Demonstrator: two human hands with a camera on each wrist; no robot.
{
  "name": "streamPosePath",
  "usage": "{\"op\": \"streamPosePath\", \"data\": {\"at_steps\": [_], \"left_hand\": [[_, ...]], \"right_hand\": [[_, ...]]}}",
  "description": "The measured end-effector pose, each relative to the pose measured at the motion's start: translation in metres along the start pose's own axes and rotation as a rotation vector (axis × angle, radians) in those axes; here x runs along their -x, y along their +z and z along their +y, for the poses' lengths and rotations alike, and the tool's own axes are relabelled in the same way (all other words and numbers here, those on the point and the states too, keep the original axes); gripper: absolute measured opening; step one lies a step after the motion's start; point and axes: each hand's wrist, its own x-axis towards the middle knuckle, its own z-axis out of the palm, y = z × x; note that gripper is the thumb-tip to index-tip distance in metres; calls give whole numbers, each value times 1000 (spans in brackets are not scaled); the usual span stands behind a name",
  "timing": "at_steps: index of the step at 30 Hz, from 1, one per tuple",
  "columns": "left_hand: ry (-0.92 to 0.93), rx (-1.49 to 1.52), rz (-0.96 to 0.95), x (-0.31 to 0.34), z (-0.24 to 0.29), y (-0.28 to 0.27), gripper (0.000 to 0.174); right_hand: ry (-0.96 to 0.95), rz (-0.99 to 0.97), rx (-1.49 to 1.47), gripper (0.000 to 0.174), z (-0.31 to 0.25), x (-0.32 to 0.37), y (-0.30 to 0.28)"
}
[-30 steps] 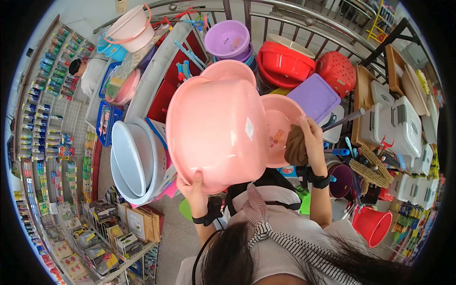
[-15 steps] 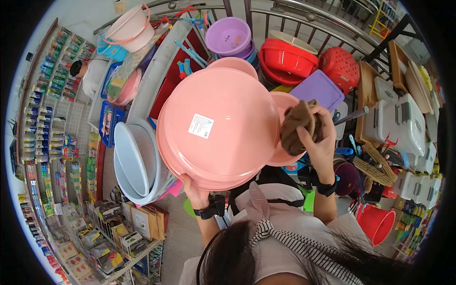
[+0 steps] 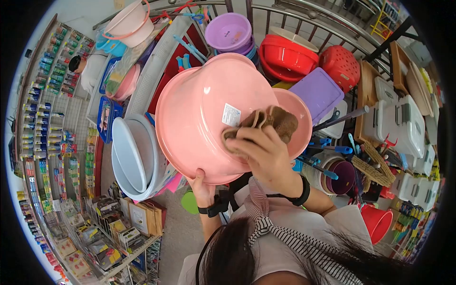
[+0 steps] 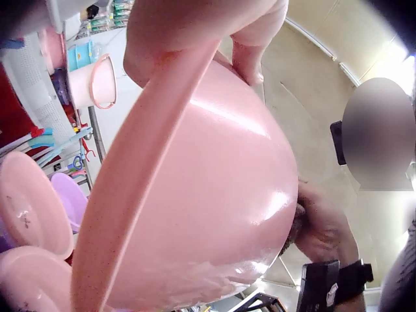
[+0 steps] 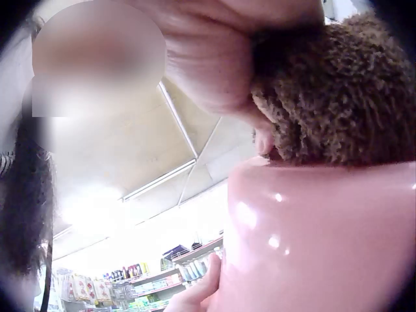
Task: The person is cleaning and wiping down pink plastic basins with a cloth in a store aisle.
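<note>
A large pink basin (image 3: 204, 109) is tilted on its side, its outer bottom with a white label (image 3: 231, 115) turned to the right. At its lower rim the left hand (image 3: 203, 189) grips it; in the left wrist view that hand (image 4: 208, 39) has its fingers over the rim of the basin (image 4: 214, 169). The right hand (image 3: 268, 154) holds a brown cloth (image 3: 232, 137) against the basin's bottom edge. In the right wrist view the fuzzy cloth (image 5: 344, 97), held by the right hand (image 5: 214, 58), lies on the pink surface (image 5: 325, 234).
Behind are smaller pink basins (image 3: 297, 111), purple basins (image 3: 228, 33), red basins (image 3: 287, 59) and a purple lid (image 3: 317, 95). Light blue basins (image 3: 135, 156) stand at the left, clear storage boxes (image 3: 396, 123) at the right. Goods racks (image 3: 52, 142) line the far left.
The right hand has moved left with the cloth, from beside the basin onto its bottom. The basin has been turned and tilted in the left hand's grip, and its label has moved right since half a second ago.
</note>
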Motion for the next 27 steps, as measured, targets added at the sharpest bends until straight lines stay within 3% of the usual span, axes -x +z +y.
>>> {"op": "streamPosePath", "data": {"at_steps": [2,8,10,12,15,18,20,22,24,27], "left_hand": [[-23,76,50,2,3,0,90],[4,-68,59,4,7,-3,95],[12,-92,45,3,12,8,97],[36,-120,34,-1,17,11,98],[28,-92,32,-2,20,9,99],[24,-61,95,3,16,5,100],[38,-93,34,5,8,-7,103],[55,-147,18,5,13,0,104],[78,-202,11,5,16,2,105],[101,-219,-82,1,20,0,100]], "right_hand": [[-137,-35,-55,37,-6,3,-3],[-138,-141,-164,31,16,0,-7],[-38,139,-45,31,20,-7,6],[-79,142,-4,31,6,-3,2],[-240,36,-89,34,1,12,-3],[-235,-48,-110,36,19,14,-11],[-133,6,-41,36,30,1,-7],[-80,209,-32,37,29,-7,-2],[-116,215,-16,36,29,-5,-2],[-352,129,9,37,10,14,-5]]}}
